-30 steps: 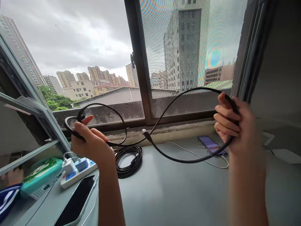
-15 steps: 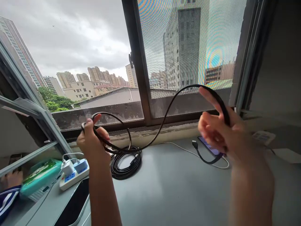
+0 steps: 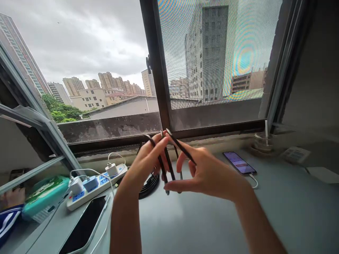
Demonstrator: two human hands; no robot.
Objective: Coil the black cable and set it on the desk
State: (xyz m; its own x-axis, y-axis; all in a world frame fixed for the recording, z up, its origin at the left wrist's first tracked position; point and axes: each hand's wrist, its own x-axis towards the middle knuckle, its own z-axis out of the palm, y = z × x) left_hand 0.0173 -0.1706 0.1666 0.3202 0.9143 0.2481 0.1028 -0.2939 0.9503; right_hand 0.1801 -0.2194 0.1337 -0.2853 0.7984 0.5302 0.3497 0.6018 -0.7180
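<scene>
My left hand (image 3: 148, 160) and my right hand (image 3: 205, 173) meet in the middle above the grey sill (image 3: 201, 218). Between them they hold a black cable (image 3: 169, 164) gathered into several narrow loops. The left fingers are stretched along the top of the loops. The right hand's thumb and fingers curl round them from the right side. A second black cable coil (image 3: 150, 183) lies flat on the sill just behind my hands, partly hidden.
A white power strip (image 3: 92, 185) with chargers plugged in lies at the left, with a dark phone (image 3: 86, 224) in front of it. A teal packet (image 3: 43, 197) sits far left. Another phone (image 3: 239, 162) charges at the right, near a glass (image 3: 262, 143) by the window.
My hands were far apart with the cable stretched in a wide arc. They have come together in the middle, and the cable is now folded into tight loops between them.
</scene>
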